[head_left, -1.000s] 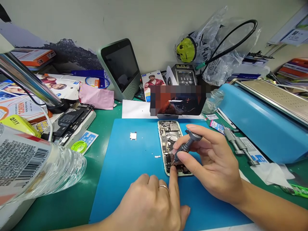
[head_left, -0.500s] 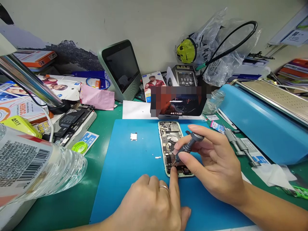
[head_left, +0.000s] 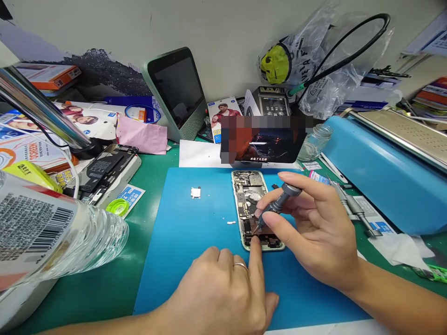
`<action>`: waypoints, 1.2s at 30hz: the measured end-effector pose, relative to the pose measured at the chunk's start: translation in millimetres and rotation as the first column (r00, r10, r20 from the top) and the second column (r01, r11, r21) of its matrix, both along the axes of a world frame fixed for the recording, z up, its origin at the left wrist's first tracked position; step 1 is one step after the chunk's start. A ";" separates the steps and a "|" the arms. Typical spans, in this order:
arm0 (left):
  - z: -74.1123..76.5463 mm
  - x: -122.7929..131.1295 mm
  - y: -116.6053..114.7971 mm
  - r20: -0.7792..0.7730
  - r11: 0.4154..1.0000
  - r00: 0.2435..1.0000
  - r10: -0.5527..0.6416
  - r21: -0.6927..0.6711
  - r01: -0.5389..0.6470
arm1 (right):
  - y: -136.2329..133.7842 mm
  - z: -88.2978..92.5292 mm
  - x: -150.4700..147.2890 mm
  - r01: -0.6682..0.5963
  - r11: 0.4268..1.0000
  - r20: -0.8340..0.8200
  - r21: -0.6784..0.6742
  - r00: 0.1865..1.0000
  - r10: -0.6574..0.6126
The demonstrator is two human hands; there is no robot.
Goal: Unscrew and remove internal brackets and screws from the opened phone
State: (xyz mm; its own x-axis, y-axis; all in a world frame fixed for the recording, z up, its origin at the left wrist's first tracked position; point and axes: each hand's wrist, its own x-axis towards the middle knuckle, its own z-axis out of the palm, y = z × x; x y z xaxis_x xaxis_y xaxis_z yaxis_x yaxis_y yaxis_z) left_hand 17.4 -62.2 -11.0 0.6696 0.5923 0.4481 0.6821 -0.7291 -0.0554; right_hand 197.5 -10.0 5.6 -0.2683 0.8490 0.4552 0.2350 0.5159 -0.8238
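An opened smartphone (head_left: 249, 209) lies on a blue mat (head_left: 167, 246), its battery, boards and connectors exposed. My right hand (head_left: 314, 223) grips a grey precision screwdriver (head_left: 280, 201) between thumb and fingers. The driver is tilted, with its thin tip down at the lower left part of the phone's inside. From the near side, my left hand (head_left: 226, 284) stretches its index finger to the phone's lower end, close to the tip. Its other fingers are curled, and nothing shows in them. Left of the phone lie a small metal bracket (head_left: 196, 192) and a tiny metal strip (head_left: 231, 223).
A phone playing video (head_left: 268, 144) stands behind the mat, beside a glass jar (head_left: 316, 142). To the left are a large clear bottle (head_left: 98, 242), a lamp post (head_left: 52, 109) and another opened phone (head_left: 108, 172). A blue machine (head_left: 387, 172) and metal-handled tools (head_left: 356, 209) occupy the right.
The camera's view has shifted slightly, so most things sit a little higher in the picture. Both hands and the screwdriver keep nearly the same place at the phone.
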 end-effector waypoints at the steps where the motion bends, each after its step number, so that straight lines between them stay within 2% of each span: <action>1: -0.1 0.1 0.2 -0.001 1.000 1.000 0.001 -0.002 -0.001 | 0.3 -0.4 0.1 0.004 1.000 0.001 0.002 1.000 -0.004; 25: -3.8 -0.4 1.6 -0.015 1.000 1.000 -0.007 0.008 0.008 | -0.8 -0.7 1.7 0.036 0.998 0.021 -0.051 0.999 -0.035; 36: -4.7 0.0 -0.5 -0.004 1.000 1.000 0.006 0.012 -0.006 | -0.4 6.2 -2.6 0.190 0.980 0.003 0.064 0.982 -0.191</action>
